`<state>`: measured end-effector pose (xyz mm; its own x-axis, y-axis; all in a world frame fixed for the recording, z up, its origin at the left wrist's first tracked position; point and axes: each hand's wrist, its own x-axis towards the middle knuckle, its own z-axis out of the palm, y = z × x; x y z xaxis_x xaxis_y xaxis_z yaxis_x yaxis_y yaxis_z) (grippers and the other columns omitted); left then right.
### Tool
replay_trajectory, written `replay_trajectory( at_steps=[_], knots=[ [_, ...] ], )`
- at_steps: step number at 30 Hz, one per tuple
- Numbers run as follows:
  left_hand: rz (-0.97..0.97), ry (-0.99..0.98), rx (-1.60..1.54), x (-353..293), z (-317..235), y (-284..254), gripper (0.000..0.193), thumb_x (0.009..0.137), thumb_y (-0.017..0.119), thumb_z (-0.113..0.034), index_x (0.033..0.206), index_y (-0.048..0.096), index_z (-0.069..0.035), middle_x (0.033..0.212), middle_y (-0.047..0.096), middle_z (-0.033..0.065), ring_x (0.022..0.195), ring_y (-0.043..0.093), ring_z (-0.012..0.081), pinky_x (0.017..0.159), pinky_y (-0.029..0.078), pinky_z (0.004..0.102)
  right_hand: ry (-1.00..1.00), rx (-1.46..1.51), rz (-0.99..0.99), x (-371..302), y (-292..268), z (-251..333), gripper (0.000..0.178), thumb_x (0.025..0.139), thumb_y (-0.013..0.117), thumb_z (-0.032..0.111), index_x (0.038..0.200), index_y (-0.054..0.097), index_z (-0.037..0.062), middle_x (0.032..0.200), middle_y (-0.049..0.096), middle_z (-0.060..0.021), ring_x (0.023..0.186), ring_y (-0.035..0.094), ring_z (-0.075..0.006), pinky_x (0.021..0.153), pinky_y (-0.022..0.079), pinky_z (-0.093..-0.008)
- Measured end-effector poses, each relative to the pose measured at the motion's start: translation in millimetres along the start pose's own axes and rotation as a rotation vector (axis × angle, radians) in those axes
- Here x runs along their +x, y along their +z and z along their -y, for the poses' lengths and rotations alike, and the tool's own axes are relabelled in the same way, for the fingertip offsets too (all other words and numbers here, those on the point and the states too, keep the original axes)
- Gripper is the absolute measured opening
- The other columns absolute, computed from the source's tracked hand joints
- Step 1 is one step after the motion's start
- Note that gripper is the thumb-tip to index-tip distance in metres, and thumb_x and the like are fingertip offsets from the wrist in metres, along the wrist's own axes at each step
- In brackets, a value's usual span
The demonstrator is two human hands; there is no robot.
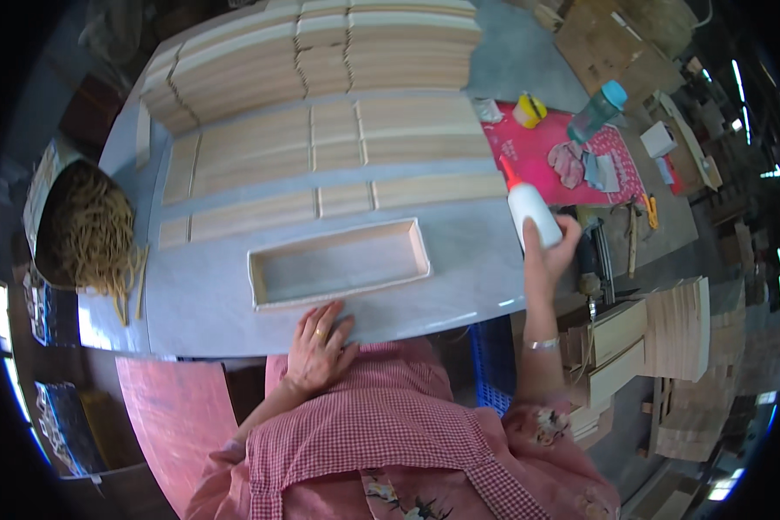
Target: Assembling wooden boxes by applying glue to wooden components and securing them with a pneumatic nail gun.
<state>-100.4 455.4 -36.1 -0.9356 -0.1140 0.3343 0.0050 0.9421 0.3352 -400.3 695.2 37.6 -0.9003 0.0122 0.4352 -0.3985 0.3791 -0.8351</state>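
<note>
Nearby, the left hand [321, 348] rests at the near edge of the table [208, 325], fingers loosely spread, gripping nothing visible, just beside a wooden frame [338, 246]. The frame seems assembled: thin, pale walls closed into a long rectangle. To its right, the right hand [548, 256] curls its fingers around a white, red-tipped bottle [530, 208]. Farther, wooden strips [260, 214] lie flat, apparently unformed.

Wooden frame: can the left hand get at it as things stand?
Probably yes: the left hand rests close to the near side of the wooden frame, holding nothing visible, with no object seen between them.
</note>
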Motion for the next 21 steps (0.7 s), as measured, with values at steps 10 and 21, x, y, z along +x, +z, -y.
replay_trajectory(
  at_steps=[10, 21],
  knots=[
    [0.029, -0.011, -0.088, 5.0, -0.6, -2.1, 0.041, 0.084, 0.072, -0.022, 0.122, 0.064, -0.006, 0.14, 0.054, 0.0177, 0.121, 0.055, 0.0386, 0.105, 0.044, 0.0509, 0.021, -0.353, 0.2, 177.3, 100.5, -133.5, 0.042, 0.083, 0.075, 0.037, 0.096, 0.052, 0.0034, 0.088, 0.062, -0.0155, 0.08, 0.064, -0.0357, 0.074, 0.053, -0.0424],
    [0.015, 0.027, -0.033, -9.3, 25.1, 21.8, 0.037, 0.088, 0.068, -0.022, 0.121, 0.066, -0.007, 0.139, 0.057, 0.0173, 0.118, 0.057, 0.038, 0.101, 0.046, 0.0512, 0.208, -0.971, 0.241, 241.8, -12.3, -200.4, 0.031, 0.085, 0.067, 0.025, 0.104, 0.075, 0.0009, 0.095, 0.074, -0.0207, 0.088, 0.072, -0.0371, 0.078, 0.057, -0.0434]
  ],
)
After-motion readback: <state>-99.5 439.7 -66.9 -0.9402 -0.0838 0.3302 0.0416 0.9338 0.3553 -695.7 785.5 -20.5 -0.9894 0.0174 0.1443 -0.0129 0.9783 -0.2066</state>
